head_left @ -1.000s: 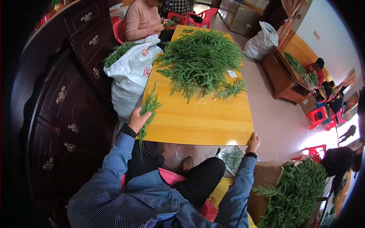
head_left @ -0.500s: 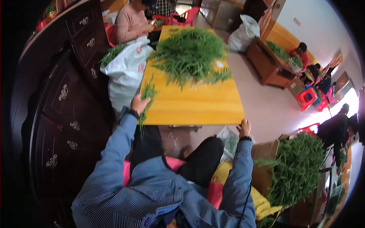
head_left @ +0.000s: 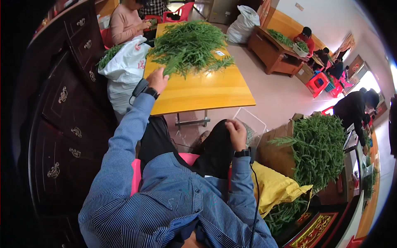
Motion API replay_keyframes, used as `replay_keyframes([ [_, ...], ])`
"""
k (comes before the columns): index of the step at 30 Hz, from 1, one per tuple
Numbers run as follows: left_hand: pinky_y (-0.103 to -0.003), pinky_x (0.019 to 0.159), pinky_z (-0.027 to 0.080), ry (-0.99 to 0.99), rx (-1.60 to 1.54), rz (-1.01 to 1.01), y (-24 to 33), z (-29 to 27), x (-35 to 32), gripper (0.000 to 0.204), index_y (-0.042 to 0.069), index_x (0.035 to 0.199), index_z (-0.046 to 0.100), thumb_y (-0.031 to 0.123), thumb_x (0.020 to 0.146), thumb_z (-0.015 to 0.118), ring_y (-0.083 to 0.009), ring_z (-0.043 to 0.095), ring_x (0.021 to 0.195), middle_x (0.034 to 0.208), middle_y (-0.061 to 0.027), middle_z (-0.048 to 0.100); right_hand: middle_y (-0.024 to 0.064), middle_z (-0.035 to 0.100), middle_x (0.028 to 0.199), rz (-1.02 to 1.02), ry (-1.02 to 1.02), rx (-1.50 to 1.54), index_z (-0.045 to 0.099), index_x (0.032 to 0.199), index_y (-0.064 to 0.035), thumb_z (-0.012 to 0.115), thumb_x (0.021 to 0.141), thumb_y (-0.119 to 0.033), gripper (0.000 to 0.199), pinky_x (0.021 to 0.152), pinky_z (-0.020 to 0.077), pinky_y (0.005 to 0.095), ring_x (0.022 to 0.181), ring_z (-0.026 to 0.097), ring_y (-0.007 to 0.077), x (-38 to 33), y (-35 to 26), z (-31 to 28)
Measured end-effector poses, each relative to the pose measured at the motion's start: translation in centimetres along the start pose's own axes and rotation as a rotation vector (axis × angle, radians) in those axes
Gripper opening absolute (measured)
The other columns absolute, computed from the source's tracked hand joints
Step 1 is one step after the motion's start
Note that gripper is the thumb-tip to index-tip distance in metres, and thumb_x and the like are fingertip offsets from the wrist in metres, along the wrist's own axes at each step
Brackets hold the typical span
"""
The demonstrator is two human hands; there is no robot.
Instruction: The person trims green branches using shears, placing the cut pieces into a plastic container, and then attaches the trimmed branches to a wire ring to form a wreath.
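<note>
My left hand [head_left: 157,81] is closed round a few green leafy sprigs [head_left: 171,66], above the left side of the yellow table [head_left: 202,98]. The sprigs' tips meet the near left edge of a big heap of green sprigs [head_left: 192,43], so where the bunch ends is hard to tell. Over my right knee, off the table's front edge, my right hand [head_left: 237,134] has its fingers curled and pinched together. Whatever they may hold is too small to make out. Just beyond it is a clear plastic container [head_left: 257,120], partly hidden by the hand.
A white sack [head_left: 128,68] of greenery leans at the table's left, by a dark cabinet [head_left: 62,120]. To my right stand a box [head_left: 275,151] heaped with sprigs and a yellow bag [head_left: 275,188]. A person in pink [head_left: 124,25] sits at the far left; others work farther right.
My left hand has moved forward with the sprigs to the heap. My right hand has left the table's front corner and come back over my knee. The view has shifted.
</note>
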State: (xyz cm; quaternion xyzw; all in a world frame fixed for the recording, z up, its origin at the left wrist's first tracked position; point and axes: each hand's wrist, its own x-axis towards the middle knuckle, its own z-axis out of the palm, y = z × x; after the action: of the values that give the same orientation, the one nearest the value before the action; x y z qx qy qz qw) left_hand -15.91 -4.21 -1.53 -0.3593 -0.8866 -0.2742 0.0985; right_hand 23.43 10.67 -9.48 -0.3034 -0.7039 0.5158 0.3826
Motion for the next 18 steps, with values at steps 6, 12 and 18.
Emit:
replay_keyframes([
  [6,-0.052,0.108,0.031,0.044,0.211,0.231,4.5,1.2,-2.2,0.063,0.011,0.137,0.05,0.04,0.085,0.067,-0.0415,0.042,0.13,0.145,-0.0231,0.04,0.0118,0.07,0.097,-0.425,0.115,-0.421,0.065,0.112,-0.0024,0.068,0.085,-0.016,0.029,0.077,0.0533,0.0332,0.086,0.068,0.0229,-2.6,-2.1,0.9],
  [12,-0.047,0.11,0.033,-0.062,-0.203,0.481,8.7,2.0,-8.2,0.057,0.008,0.136,0.051,0.038,0.089,0.063,-0.0393,0.044,0.13,0.14,-0.0236,0.047,0.0186,0.068,0.096,-0.245,-1.317,-0.711,0.066,0.106,-0.0099,0.068,0.078,-0.036,0.038,0.078,0.0516,0.0482,0.092,0.065,0.0395,-7.7,-0.9,4.8],
  [18,-0.039,0.093,0.048,-0.346,-0.498,0.539,11.0,0.8,-18.9,0.043,0.003,0.124,0.057,0.024,0.088,0.065,-0.0337,0.061,0.109,0.117,-0.0173,0.064,0.0183,0.07,0.093,-0.215,-0.859,-0.923,0.07,0.101,-0.0094,0.066,0.079,-0.036,0.035,0.078,0.0529,0.0454,0.09,0.067,0.0364,-3.3,2.4,3.9],
])
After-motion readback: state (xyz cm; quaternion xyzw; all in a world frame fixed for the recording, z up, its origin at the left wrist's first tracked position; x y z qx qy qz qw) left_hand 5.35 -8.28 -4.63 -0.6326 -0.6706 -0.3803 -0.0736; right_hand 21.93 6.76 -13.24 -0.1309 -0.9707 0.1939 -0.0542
